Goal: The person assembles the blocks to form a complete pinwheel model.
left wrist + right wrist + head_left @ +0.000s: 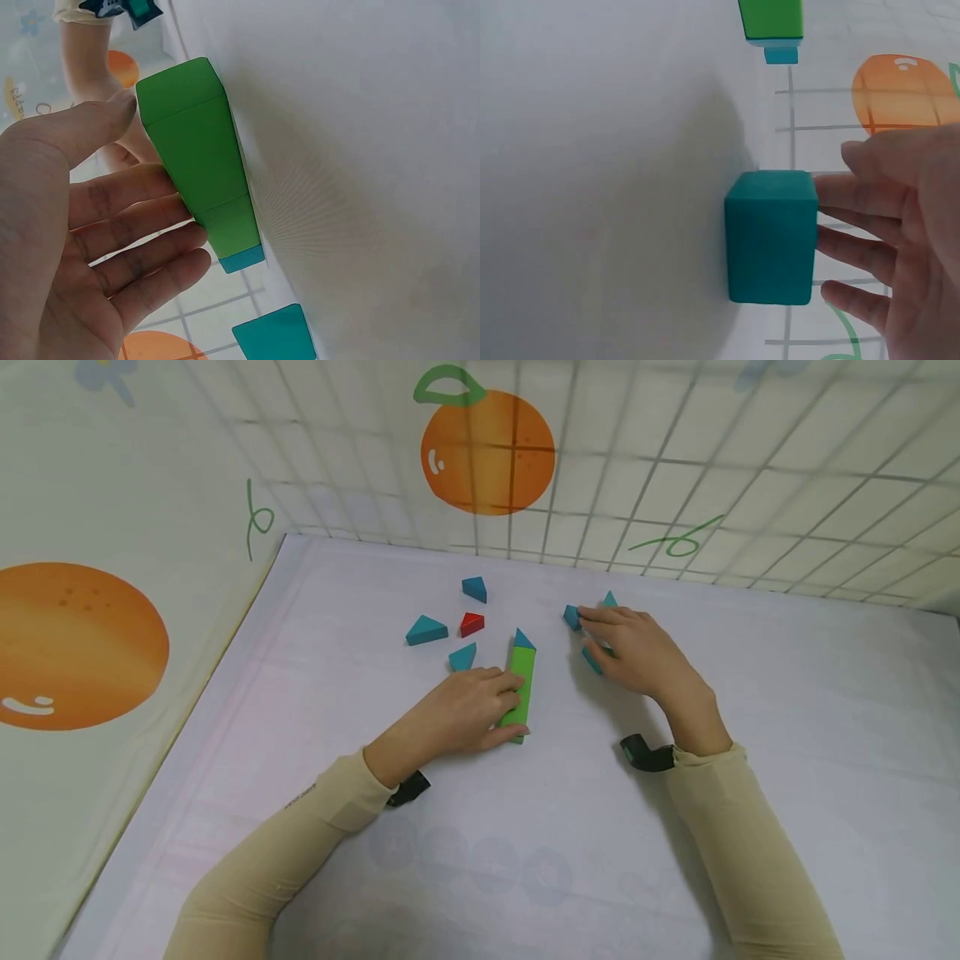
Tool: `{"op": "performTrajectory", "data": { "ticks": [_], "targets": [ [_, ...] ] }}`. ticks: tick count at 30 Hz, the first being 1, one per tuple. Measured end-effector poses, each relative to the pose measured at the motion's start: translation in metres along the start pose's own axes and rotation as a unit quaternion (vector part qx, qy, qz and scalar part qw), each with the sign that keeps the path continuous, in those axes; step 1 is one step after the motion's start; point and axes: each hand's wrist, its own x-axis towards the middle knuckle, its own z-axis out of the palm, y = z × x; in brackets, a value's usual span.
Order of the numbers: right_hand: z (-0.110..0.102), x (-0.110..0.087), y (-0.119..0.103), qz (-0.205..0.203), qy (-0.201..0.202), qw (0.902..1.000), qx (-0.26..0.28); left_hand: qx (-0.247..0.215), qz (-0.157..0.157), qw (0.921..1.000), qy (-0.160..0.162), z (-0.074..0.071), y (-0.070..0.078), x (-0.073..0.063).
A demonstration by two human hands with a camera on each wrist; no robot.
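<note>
A row of green blocks (523, 668) lies on the white surface, with a blue triangular block (524, 640) at its far end. My left hand (468, 710) rests on the row; in the left wrist view, its thumb lies near one end and its fairly straight fingers (142, 262) touch the side. My right hand (637, 652) reaches over several blue blocks to the right. Its fingertips touch or nearly touch a small blue block (572, 617). Another blue block (592, 660) is partly covered by the thumb, and a light blue one (610, 599) shows behind the fingers.
Left of the green row lie a red block (472, 625) and blue blocks, including a large triangle (427, 631), one farther back (475, 588) and one by the left hand (462, 657). A grid-patterned curtain with a printed orange (487, 452) stands at the back.
</note>
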Motion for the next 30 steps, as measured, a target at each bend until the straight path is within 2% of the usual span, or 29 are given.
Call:
{"op": "performTrajectory", "data": {
  "ticks": [9,14,19,23,30],
  "targets": [
    [0.006,0.002,-0.003,0.013,-0.004,0.9987,-0.05,0.008,-0.001,1.0,-0.003,0.0,-0.001,0.001],
    [0.011,0.002,-0.001,0.034,0.004,0.9984,-0.046,0.007,0.0,1.0,-0.004,0.0,-0.001,0.001],
    [0.014,0.004,-0.001,0.034,0.005,0.9987,-0.038,0.009,0.001,1.0,0.0,0.001,-0.002,0.0],
    [0.001,0.001,-0.008,0.033,-0.031,0.9981,-0.041,0.01,-0.001,0.9999,0.004,0.001,-0.002,-0.002],
    [-0.043,-0.022,-0.027,0.095,-0.119,0.9883,-0.014,0.005,0.0,1.0,0.0,0.002,-0.002,-0.002]
  ]
}}
